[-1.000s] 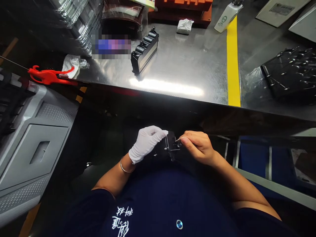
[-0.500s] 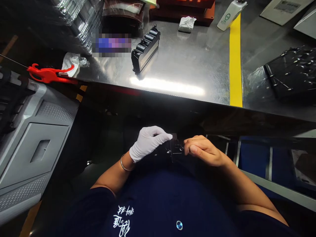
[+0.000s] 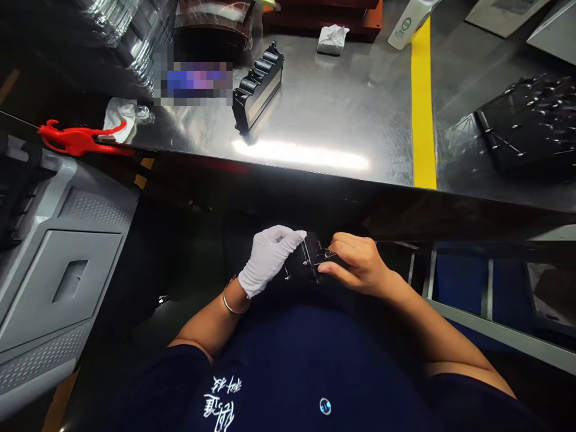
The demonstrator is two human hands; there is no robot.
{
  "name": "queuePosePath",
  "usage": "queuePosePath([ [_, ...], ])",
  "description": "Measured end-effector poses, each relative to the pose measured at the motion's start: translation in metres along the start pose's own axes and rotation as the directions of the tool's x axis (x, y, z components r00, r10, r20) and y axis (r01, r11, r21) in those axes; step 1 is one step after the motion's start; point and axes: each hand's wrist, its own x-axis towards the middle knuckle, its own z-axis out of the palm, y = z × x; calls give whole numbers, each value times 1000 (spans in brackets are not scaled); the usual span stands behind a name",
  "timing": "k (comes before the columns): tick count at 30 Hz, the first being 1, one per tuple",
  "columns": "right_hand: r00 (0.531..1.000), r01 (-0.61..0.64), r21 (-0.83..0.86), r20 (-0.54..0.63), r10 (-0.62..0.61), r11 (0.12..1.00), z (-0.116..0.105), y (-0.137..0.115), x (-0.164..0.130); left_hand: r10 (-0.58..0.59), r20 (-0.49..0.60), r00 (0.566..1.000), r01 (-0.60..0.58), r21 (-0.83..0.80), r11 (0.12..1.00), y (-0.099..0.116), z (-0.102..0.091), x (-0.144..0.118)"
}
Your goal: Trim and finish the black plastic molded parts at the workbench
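Observation:
A dark part with thin shiny pins [image 3: 310, 255] is held close in front of my dark blue shirt. My left hand [image 3: 270, 258], in a white glove, is closed with thumb and fingers pinching the part's upper edge. At the part's right side, my bare right hand [image 3: 357, 263] has its fingers bent around the pin ends, its thumb below them and a small ring-like end between. Much of the part blends into the dark background. On the metal table [image 3: 333, 114] beyond stands a black moulded part [image 3: 258, 90] with rounded humps and a pale strip.
Several black parts with pins [image 3: 531, 126] lie at the table's right, past a yellow tape strip [image 3: 422, 108]. A white bottle [image 3: 407, 24] and a folded tissue [image 3: 332, 39] are at the back. A red air gun [image 3: 78, 138] lies at the left edge, above a grey case [image 3: 63, 270].
My right hand has moved slightly left and its thumb has opened away from the fingers, against the pins. The part in my left hand has tilted. The whole view has shifted a little.

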Motion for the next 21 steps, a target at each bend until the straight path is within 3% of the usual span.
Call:
queuePosePath([
  [4,996,2,-71,-87,-9,997,4,3,0,-29,-14,999,29,-18,999,2,3,0],
  [10,999,-42,-87,-24,40,995,5,2,1,-58,-41,997,58,20,998,-1,3,0],
  [14,976,-107,204,210,63,973,-1,2,1,-81,-16,997,81,7,997,-5,4,0],
  [16,966,-135,338,254,48,932,-4,3,0,-101,-7,995,101,-12,995,-4,5,2],
  [18,984,-151,319,143,110,936,-3,3,0,-130,0,992,130,-38,991,-1,5,3],
  [21,977,-166,98,-118,177,981,2,3,0,-166,31,986,168,-47,985,5,4,4],
])
